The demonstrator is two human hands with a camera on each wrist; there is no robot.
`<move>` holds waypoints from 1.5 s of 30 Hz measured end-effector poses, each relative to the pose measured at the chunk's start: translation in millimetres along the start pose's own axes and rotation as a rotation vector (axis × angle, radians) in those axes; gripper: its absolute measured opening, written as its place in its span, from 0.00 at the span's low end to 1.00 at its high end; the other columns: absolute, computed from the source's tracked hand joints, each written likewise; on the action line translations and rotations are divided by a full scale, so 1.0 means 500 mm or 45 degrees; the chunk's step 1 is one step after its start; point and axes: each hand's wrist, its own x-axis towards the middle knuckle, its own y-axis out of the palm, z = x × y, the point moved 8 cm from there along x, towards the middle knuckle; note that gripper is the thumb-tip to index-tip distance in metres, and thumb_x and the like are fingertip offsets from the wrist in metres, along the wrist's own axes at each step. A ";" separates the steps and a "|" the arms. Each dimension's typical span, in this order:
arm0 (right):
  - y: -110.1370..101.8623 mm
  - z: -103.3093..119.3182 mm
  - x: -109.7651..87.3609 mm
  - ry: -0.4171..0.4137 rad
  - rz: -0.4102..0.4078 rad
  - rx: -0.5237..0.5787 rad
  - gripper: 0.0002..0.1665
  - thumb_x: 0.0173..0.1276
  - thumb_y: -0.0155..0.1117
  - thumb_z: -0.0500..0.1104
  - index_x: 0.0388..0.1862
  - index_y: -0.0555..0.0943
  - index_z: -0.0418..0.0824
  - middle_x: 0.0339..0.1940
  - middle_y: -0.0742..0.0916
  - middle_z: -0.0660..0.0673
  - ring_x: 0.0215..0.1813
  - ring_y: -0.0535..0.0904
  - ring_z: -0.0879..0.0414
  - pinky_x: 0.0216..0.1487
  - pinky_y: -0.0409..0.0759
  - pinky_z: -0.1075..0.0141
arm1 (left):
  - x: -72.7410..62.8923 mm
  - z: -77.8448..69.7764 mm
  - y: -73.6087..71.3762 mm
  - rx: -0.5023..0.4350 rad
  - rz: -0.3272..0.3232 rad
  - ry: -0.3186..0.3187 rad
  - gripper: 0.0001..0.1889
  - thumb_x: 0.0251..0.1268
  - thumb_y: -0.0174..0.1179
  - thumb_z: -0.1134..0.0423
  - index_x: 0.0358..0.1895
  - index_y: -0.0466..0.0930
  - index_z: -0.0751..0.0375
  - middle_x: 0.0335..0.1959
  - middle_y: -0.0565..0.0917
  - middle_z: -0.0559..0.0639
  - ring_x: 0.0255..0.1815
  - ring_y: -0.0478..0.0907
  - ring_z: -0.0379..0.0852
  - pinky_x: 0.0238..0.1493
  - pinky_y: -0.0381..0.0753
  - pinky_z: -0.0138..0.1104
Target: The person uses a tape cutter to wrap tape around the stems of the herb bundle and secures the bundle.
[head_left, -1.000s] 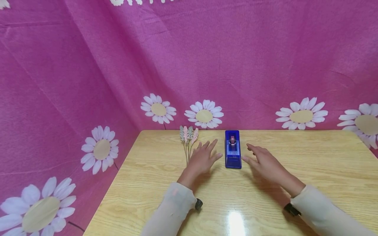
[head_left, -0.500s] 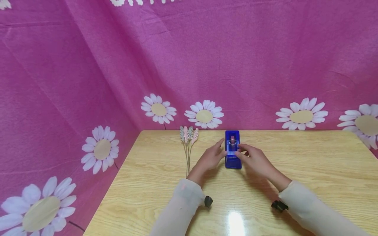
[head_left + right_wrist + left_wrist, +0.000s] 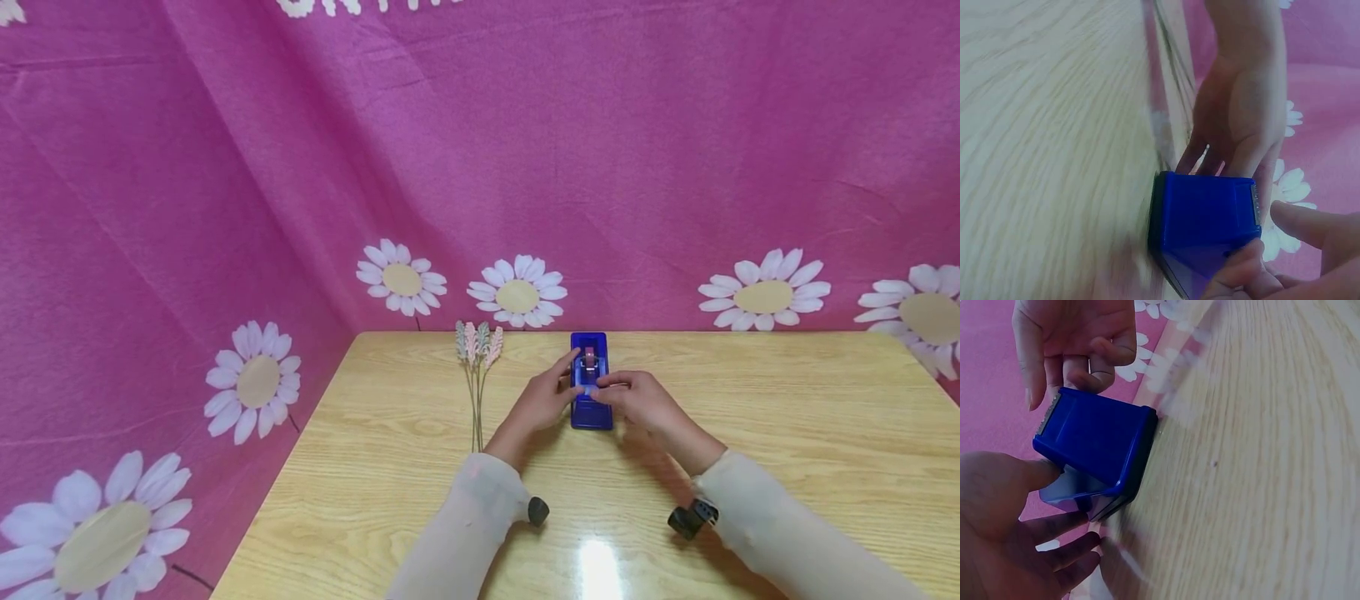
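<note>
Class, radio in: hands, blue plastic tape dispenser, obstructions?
Left hand, right hand at opposite sides of blue plastic tape dispenser. Dispenser upright on light wooden table. Nothing seen blocking; pink-and-grey flower sprigs lie left of it.

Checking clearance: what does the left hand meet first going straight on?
The left hand would likely meet the blue tape dispenser first, directly ahead; exact contact is hard to judge.

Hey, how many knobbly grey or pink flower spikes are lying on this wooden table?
4, left of the blue plastic tape dispenser, in order from left: outer grey spike, inner pink spike, inner grey spike, outer pink spike. Overlap may hide more.
</note>
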 end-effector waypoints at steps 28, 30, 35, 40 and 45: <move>0.006 -0.017 0.013 0.146 0.033 0.240 0.25 0.72 0.68 0.36 0.63 0.77 0.24 0.41 0.91 0.48 0.31 0.78 0.62 0.26 0.72 0.68 | -0.002 0.004 0.001 -0.036 -0.028 -0.037 0.33 0.81 0.55 0.57 0.82 0.56 0.35 0.72 0.76 0.56 0.71 0.74 0.56 0.72 0.71 0.46; 0.006 -0.018 0.013 0.157 0.017 0.237 0.24 0.72 0.68 0.36 0.62 0.77 0.24 0.42 0.91 0.47 0.33 0.79 0.61 0.30 0.75 0.67 | -0.002 0.005 0.002 -0.038 -0.027 -0.041 0.33 0.81 0.55 0.57 0.82 0.56 0.35 0.72 0.76 0.56 0.71 0.74 0.56 0.72 0.71 0.46; 0.008 -0.018 0.012 0.172 -0.003 0.263 0.24 0.70 0.68 0.34 0.62 0.77 0.23 0.41 0.90 0.45 0.39 0.83 0.59 0.44 0.84 0.62 | -0.002 0.007 0.004 -0.029 -0.025 -0.057 0.33 0.81 0.55 0.57 0.82 0.55 0.34 0.72 0.76 0.55 0.71 0.74 0.56 0.72 0.71 0.47; 0.010 -0.020 0.012 0.199 -0.020 0.329 0.24 0.70 0.67 0.32 0.62 0.76 0.23 0.38 0.90 0.48 0.39 0.83 0.59 0.44 0.84 0.62 | -0.003 0.008 0.004 -0.016 -0.024 -0.065 0.33 0.81 0.55 0.57 0.82 0.55 0.33 0.72 0.76 0.56 0.72 0.74 0.55 0.72 0.71 0.48; 0.010 -0.021 0.013 0.209 -0.045 0.319 0.24 0.68 0.68 0.32 0.61 0.77 0.24 0.32 0.88 0.51 0.29 0.78 0.61 0.31 0.79 0.68 | -0.001 0.010 0.004 -0.025 -0.021 -0.058 0.33 0.81 0.55 0.57 0.82 0.55 0.33 0.72 0.76 0.56 0.72 0.74 0.55 0.72 0.71 0.47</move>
